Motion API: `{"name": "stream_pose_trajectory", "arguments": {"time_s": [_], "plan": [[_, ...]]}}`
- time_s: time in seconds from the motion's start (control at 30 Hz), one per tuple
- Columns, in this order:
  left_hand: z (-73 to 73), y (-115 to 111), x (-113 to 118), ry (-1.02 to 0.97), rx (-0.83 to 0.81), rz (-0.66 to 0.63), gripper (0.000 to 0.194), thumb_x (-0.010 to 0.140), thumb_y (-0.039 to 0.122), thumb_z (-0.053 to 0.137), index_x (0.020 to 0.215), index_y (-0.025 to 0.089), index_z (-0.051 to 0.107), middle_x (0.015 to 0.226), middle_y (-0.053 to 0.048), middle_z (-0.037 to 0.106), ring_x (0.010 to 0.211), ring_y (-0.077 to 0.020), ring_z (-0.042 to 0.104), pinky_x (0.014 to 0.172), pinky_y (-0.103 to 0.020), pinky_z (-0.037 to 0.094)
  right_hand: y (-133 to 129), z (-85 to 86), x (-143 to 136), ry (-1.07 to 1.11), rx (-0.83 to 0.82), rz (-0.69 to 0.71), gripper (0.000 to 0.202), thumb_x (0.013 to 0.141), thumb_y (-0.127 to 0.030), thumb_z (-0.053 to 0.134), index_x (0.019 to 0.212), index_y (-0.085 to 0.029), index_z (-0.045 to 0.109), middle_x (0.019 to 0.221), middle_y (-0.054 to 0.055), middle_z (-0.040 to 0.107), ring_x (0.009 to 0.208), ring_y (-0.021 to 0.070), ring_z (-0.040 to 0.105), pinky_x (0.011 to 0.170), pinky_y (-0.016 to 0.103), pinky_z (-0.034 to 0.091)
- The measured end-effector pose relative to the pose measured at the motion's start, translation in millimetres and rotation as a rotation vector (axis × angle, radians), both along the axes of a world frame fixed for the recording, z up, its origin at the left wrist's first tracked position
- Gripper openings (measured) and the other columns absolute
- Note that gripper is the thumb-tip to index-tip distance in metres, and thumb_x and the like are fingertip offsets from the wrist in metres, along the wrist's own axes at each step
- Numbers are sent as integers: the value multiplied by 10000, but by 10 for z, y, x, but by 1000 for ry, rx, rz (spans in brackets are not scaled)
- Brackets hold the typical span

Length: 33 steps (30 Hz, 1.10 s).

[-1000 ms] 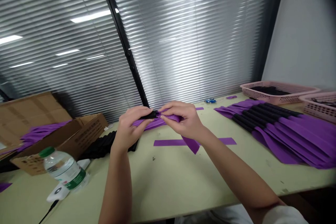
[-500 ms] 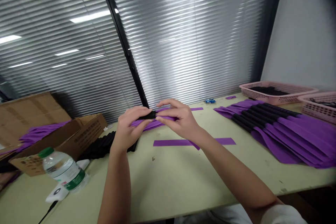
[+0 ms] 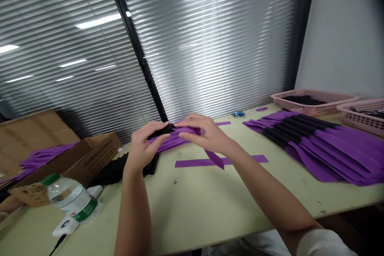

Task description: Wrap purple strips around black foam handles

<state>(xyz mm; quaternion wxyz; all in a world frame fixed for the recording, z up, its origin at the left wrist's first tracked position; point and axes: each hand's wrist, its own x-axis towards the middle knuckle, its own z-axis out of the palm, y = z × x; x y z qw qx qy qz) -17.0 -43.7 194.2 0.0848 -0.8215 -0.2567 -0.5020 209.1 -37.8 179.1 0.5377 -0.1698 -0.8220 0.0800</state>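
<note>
My left hand (image 3: 145,144) pinches a small black piece (image 3: 163,131) between thumb and fingers above the middle of the table. Beside it, my right hand (image 3: 207,133) grips a purple strip (image 3: 215,159), whose free end hangs down below the palm. The black piece and the purple strip meet between my fingertips. Behind and under the hands lie more purple strips (image 3: 169,144). Another purple strip (image 3: 190,163) lies flat on the table, nearer me.
Purple pieces with black bands (image 3: 324,144) lie at right, before two pink baskets (image 3: 324,109) (image 3: 360,122). At left are a cardboard box (image 3: 96,156), a water bottle (image 3: 73,198), black pieces (image 3: 114,170) and another person's hand (image 3: 12,205).
The purple strip's end now hangs farther out below my right hand, whose fingers have closed over it. Another person's hand shows more at the left edge. The view has shifted slightly.
</note>
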Motion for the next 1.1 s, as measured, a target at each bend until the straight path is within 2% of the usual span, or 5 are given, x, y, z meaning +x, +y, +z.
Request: {"name": "stream_pose_trajectory", "arguments": {"time_s": [0.13,0.27,0.5,1.1], "plan": [[15,7,-59,6,36,48,244,797,247,724,1037,209,700,1005,-64,719,953,-212,659,875,-351,519,26,6,41,-8,-9,16,293,912,-316,612,1202,-289,651,942,23,671,808,145,603,711,288,497],[20,-1,-43,26,47,60,237,801,251,718,1034,209,702,1000,-63,720,958,-214,661,878,-354,522,85,-23,12,67,103,33,223,900,-285,630,1109,-274,704,991,34,659,858,151,613,743,305,516],[34,-35,-9,-4,63,5,248,786,230,734,1031,211,701,989,-64,719,937,-214,663,850,-350,535,73,-20,-34,130,284,-41,197,889,-253,645,1062,-308,723,1023,18,699,951,185,623,854,376,510],[13,-65,75,14,91,6,209,804,237,717,1008,202,689,969,-63,716,929,-206,660,849,-343,533,4,-2,-61,166,286,-25,165,876,-220,655,1006,-277,740,977,23,723,908,183,648,842,374,529]]}}
